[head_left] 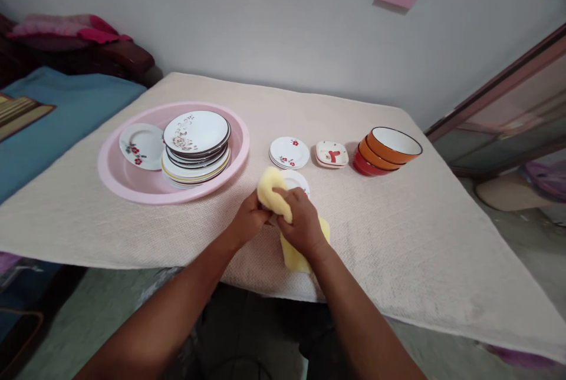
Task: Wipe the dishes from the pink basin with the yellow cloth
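Note:
A yellow cloth (273, 191) is bunched between my two hands over the front middle of the table. My right hand (305, 221) is closed on it, fingers pressed into the fabric. Against the cloth's left edge, my left hand (250, 218) is closed; whatever it grips is hidden by the cloth and fingers. More yellow fabric (295, 256) shows beneath my right wrist; I cannot tell whether it is the same piece. Just behind the hands lies a small white plate (297, 179), partly covered. Beyond it sits a short stack of small floral plates (287, 150).
At left, a pink basin (110, 165) holds stacked plates (197, 132) and a leaning floral plate (144, 147). Square dishes (331, 154) and tilted, nested orange and red bowls (384, 153) stand to the right. A wall (265, 26) rises behind the cloth-covered table (398, 250).

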Motion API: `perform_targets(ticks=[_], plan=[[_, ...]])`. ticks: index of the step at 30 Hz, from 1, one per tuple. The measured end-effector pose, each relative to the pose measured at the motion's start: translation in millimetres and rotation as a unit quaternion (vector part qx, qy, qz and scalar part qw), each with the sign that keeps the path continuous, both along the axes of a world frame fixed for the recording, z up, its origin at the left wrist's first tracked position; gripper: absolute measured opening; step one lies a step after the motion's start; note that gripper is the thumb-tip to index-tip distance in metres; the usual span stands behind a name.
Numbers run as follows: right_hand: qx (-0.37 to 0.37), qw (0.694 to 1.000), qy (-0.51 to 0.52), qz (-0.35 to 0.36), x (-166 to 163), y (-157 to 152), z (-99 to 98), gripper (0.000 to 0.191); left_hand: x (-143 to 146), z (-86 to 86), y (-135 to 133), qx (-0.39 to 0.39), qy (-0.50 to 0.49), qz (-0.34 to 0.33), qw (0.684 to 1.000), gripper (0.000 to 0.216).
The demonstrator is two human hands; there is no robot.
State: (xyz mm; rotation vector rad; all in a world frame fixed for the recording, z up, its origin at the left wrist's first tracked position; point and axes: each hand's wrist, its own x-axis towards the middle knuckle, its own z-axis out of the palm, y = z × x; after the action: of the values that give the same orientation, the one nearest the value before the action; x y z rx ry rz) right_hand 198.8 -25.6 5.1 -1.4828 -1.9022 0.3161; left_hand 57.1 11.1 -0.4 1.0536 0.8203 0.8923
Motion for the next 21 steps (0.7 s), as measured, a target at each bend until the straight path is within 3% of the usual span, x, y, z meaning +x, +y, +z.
perform_targets(ticks=[4,6,9,13,16,21], plan=[[0.039,0.989,0.027,-0.142,11,8,-5.9,0.055,4,5.2,-4,-0.006,-0.021,-0.069,0.997,0.051],[0.039,0.986,0.035,-0.158,13,10,-6.0,0.056,5,6.2,-6,-0.014,-0.028,-0.079,0.996,0.053],[0.026,0.995,0.028,-0.09,7,7,-2.1,0.056,5,5.1,-7,-0.033,-0.034,-0.059,0.997,0.049],[-0.016,1.0,-0.009,0.024,-8,-2,8.0,0.052,0,1.7,-3,-0.039,-0.017,0.016,0.999,0.027],[-0.035,0.998,-0.022,0.047,-11,-6,14.2,0.045,-3,0.0,0,-0.048,-0.035,0.039,0.997,0.025],[-0.055,0.995,-0.063,0.048,-4,-9,14.7,0.032,-2,-2.0,0,-0.071,-0.102,0.015,0.992,0.029]])
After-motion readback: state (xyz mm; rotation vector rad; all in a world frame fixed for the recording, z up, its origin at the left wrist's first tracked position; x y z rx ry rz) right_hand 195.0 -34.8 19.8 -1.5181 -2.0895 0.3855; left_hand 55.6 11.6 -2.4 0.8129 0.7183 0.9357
